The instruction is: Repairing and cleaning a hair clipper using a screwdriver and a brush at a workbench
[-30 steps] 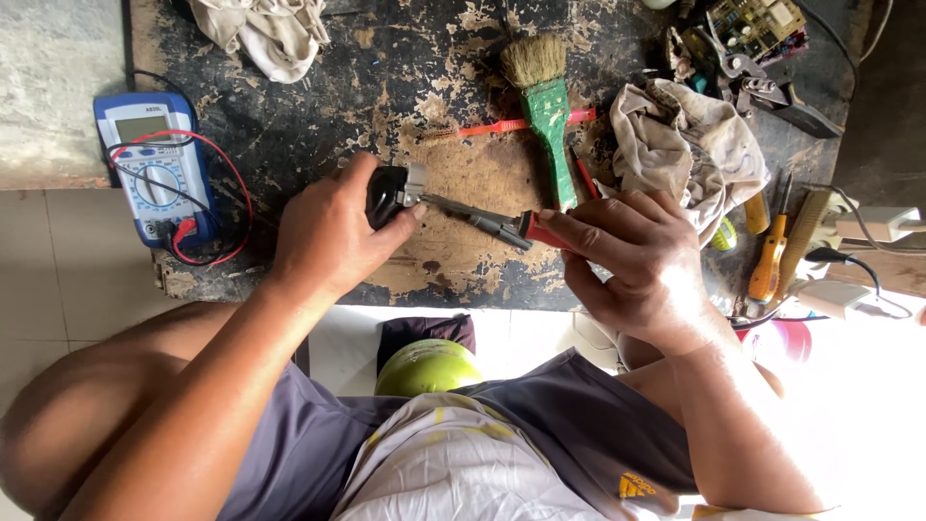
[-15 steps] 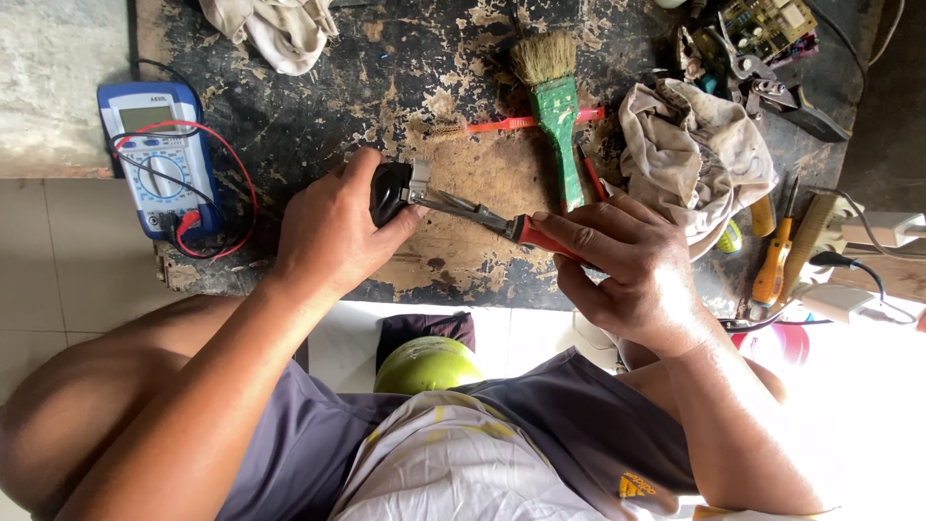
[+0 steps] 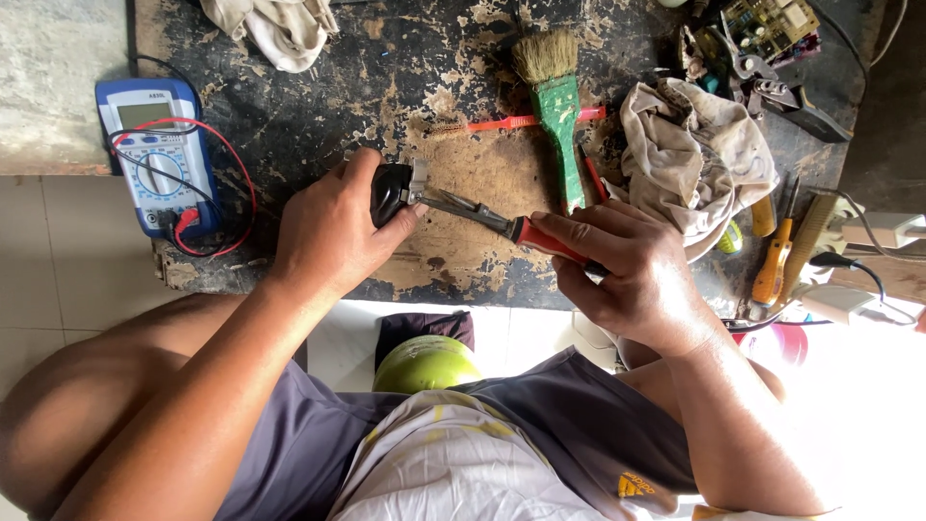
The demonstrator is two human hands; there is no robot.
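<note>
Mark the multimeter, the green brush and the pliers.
multimeter [image 3: 159,159], head view, on its dial face
green brush [image 3: 559,121], head view, on the green handle
pliers [image 3: 468,207], head view, on the metal jaws section

A blue-and-white multimeter [image 3: 156,154] lies at the bench's left edge; its small rectangular screen [image 3: 145,113] looks greyish, seemingly blank.
</note>
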